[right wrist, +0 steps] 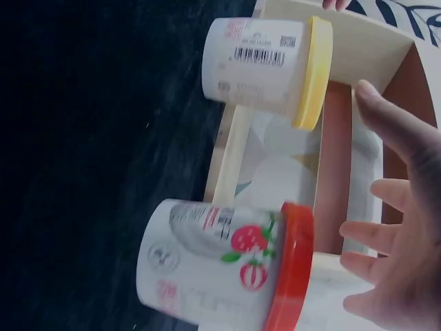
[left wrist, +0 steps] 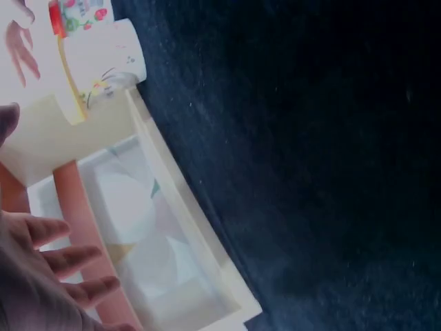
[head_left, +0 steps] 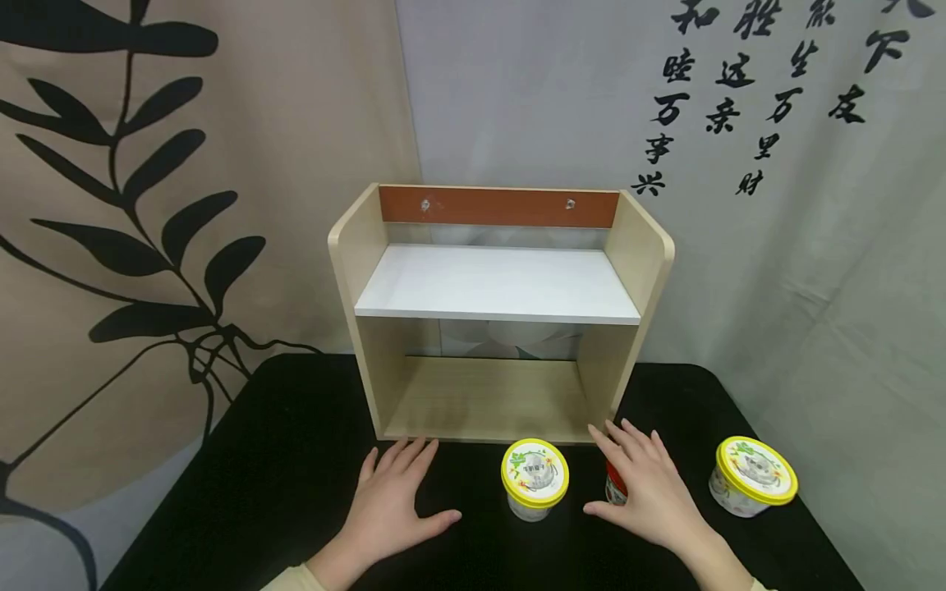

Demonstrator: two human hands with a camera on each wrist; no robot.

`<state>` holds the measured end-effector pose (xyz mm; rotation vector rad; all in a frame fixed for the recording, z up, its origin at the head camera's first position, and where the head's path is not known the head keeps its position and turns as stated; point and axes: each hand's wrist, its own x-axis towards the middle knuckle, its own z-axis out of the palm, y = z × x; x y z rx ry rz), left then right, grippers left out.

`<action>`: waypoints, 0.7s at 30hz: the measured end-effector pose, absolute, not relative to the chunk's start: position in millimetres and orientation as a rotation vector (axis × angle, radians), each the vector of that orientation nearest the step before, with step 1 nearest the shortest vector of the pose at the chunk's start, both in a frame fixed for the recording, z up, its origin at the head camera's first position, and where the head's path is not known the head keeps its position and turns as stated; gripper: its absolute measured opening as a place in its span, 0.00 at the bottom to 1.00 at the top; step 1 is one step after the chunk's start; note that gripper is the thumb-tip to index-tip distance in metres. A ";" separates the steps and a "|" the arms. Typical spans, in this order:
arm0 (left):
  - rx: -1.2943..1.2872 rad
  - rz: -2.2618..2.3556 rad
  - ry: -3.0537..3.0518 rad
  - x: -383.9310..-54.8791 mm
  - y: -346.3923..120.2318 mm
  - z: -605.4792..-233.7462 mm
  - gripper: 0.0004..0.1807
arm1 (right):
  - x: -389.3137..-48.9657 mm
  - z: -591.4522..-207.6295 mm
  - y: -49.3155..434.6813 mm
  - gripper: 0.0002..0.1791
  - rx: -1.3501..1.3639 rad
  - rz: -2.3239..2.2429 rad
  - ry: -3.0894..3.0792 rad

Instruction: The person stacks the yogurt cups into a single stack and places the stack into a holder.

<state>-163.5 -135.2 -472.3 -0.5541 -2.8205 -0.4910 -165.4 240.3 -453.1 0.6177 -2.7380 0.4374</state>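
My left hand (head_left: 399, 502) is over the black table in front of the shelf unit's left side, fingers spread and holding nothing. On the right, my right hand (head_left: 646, 488) is spread over a red-lidded tub (head_left: 615, 486), which it mostly hides in the head view. The right wrist view shows that tub with strawberry pictures (right wrist: 213, 255) apart from the straight fingers. Between the hands stands an upright yellow-lidded tub (head_left: 535, 474), its barcode side facing the right wrist camera. Another yellow-lidded tub (head_left: 754, 476) stands to the right of my right hand.
A small wooden shelf unit (head_left: 343, 246) stands behind the hands, with a white upper board (head_left: 498, 283), a pale bottom board (head_left: 491, 398) and a brown back rail (head_left: 498, 206). Fabric with a plant print and black characters hangs behind the black table (head_left: 251, 492).
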 end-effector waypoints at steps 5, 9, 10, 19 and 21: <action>-0.575 -0.549 -2.787 -165.4 -128.6 -475.4 0.53 | -163.0 -454.7 253.1 0.54 0.562 0.530 -2.684; -0.605 -0.622 -2.743 -167.0 -122.6 -477.8 0.50 | -161.5 -458.0 264.3 0.53 0.514 0.626 -2.650; -0.612 -0.637 -2.736 -167.5 -121.0 -478.6 0.50 | -161.1 -459.1 267.2 0.53 0.503 0.653 -2.644; -0.632 -0.913 -2.746 -170.9 -106.8 -487.4 0.50 | -156.5 -472.5 292.2 0.54 0.438 0.913 -2.641; -0.628 -0.991 -2.752 -171.5 -103.5 -489.7 0.50 | -155.5 -475.1 296.7 0.54 0.424 0.965 -2.646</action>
